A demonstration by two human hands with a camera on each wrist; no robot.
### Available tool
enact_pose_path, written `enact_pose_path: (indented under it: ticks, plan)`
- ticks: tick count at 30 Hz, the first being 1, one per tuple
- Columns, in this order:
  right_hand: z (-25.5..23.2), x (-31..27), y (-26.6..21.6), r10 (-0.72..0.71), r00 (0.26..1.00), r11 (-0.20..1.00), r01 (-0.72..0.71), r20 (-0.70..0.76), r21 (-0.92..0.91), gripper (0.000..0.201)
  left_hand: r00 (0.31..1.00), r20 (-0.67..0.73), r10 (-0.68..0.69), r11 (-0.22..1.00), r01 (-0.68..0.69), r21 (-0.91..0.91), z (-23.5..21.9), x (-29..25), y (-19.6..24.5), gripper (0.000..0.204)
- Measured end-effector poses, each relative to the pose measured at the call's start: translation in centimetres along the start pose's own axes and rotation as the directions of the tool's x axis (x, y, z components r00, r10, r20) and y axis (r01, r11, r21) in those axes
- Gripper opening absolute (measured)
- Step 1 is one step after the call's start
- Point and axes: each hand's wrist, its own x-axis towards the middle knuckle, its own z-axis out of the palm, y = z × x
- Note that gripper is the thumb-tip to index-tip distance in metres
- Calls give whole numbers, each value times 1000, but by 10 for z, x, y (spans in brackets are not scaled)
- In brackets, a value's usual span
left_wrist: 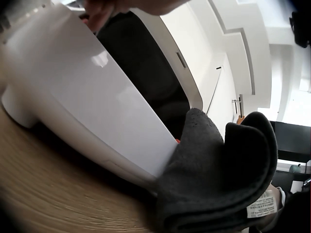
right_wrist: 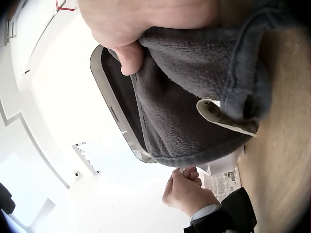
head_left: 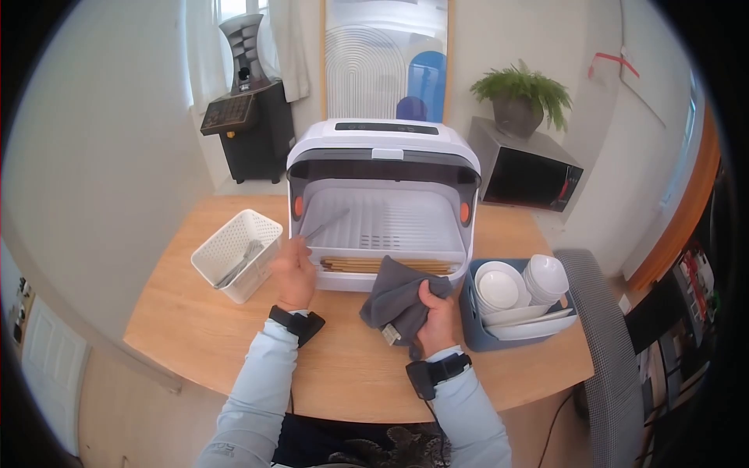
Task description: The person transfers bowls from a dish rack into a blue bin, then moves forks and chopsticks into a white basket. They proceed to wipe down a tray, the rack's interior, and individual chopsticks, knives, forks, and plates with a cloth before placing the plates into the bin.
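Observation:
My left hand [head_left: 294, 274] pinches a slim metal utensil [head_left: 326, 225] at the front left corner of a white dish sterilizer box [head_left: 460, 269]. The utensil slants up over the rack [head_left: 406, 214] inside; its lower end is hidden in the fingers. In my right hand [head_left: 438, 326] is a folded dark grey cloth [head_left: 402, 296], gripped with the thumb on top. That cloth [right_wrist: 180, 111], with a pale label [right_wrist: 223, 119], hangs in front of the box. Brown chopsticks [head_left: 351, 266] lie in the box's front trough, partly covered by the cloth.
Left of the box, a white perforated basket [head_left: 214, 257] holds metal cutlery [head_left: 238, 265]. A blue-grey bin [head_left: 484, 340] with white bowls [head_left: 498, 288] and plates [head_left: 534, 327] stands at the right. The sterilizer's dark lid [head_left: 382, 168] is raised. A grey chair [head_left: 605, 327] adjoins the table's right edge.

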Motion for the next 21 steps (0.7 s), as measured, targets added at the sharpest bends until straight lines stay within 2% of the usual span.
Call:
enact_pose_path:
  ticks: [2,5,8,11,17,20,21]
  plan:
    - [0,-2,1,-4,1000,999,5,25,-40,30,997,-59,-52,996,48,-73,-2,4,2,8]
    - [-2,-1,4,5,999,998,-2,49,-66,31,997,-61,57,998,-55,28,-2,7,-1,9]
    - [-4,2,5,0,998,997,5,61,-71,31,994,90,54,990,-65,123,7,-2,-3,8]
    - [-5,2,4,1,998,997,4,61,-79,30,974,199,106,962,-151,228,7,0,7,9]
    - [-6,1,6,3,999,994,3,54,-110,29,921,383,66,928,-197,315,17,7,15,11]
    - [0,0,2,0,999,995,3,37,-96,22,920,384,-79,981,2,196,25,18,-1,17]
    - [2,-1,1,0,1000,997,3,27,-78,19,897,406,-174,984,140,112,22,23,-4,19]
